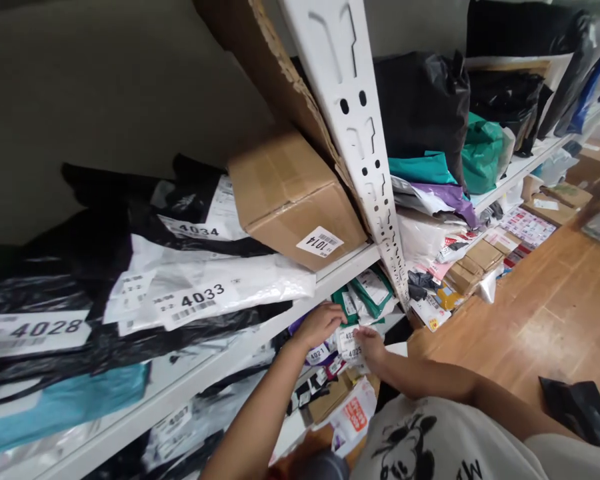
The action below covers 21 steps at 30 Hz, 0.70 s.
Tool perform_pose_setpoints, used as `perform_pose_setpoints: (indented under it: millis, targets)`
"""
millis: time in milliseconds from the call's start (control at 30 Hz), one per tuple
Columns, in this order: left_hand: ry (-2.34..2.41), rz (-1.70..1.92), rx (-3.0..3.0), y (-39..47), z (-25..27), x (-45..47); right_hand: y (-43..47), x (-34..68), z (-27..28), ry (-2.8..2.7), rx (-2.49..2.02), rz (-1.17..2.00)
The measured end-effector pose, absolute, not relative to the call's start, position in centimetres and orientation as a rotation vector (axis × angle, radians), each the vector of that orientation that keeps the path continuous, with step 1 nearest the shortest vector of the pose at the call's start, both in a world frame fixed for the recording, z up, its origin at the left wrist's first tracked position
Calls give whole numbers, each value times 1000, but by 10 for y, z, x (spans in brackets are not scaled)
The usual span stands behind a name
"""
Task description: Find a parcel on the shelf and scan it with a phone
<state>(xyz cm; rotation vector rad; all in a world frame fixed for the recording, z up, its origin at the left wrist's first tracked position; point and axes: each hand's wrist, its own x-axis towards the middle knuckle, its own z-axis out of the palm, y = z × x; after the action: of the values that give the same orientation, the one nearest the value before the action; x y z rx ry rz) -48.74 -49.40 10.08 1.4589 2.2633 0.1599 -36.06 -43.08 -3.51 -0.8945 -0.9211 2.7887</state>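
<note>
Parcels crowd a white metal shelf rack (353, 127), seen from above by a person crouched before it. Both bare hands reach into the lower shelf, at about 6 o'clock of the view. The left hand (320, 325) lies palm-down with fingers curled over a row of small upright packets; whether it pinches one cannot be told. The right hand (370, 347), just beside it at 3 o'clock, has its grip closed lightly on a small white packet (351, 343) with a label reading 4025, thumb and fingers at the packet's upper edge. A neighbouring packet (318, 353) reads 4021.

The held packet looks thin, light and soft, probably a plastic mailer; such film tends to be slick, so a pinch on the top edge or over the paper label should hold better than one on bare plastic. Nothing suggests it is fragile.

On the shelf above lie black and white mailer bags (190, 293) labelled 4028, 4033 and 4034, and a tilted cardboard box (290, 193) marked 1014. Wood floor (555, 313) shows at 3 o'clock.
</note>
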Motion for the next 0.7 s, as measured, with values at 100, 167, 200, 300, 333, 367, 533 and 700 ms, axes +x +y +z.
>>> perform_pose_setpoints:
  millis: [100,167,200,300,333,367,533,700]
  targets:
    - [2302,165,1389,-492,105,-488,-452,-374,-29,-905,-973,2662]
    - [2284,151,1369,-488,108,-489,-451,-382,-28,-922,-1019,2569]
    - [2265,140,1365,-485,109,-490,-448,-386,-27,-936,-1046,2516]
    - [2216,102,1348,-476,112,-493,-435,-395,-29,-987,-1123,2353]
    - [2207,92,1339,-474,112,-494,-432,-397,-29,-1004,-1137,2310]
    - [2200,83,1330,-472,112,-495,-430,-399,-29,-1020,-1143,2278]
    - [2181,52,1289,-466,110,-496,-430,-399,-29,-1059,-1103,2270]
    - [2226,19,1248,-461,105,-493,-423,-391,-31,-1088,-987,2419]
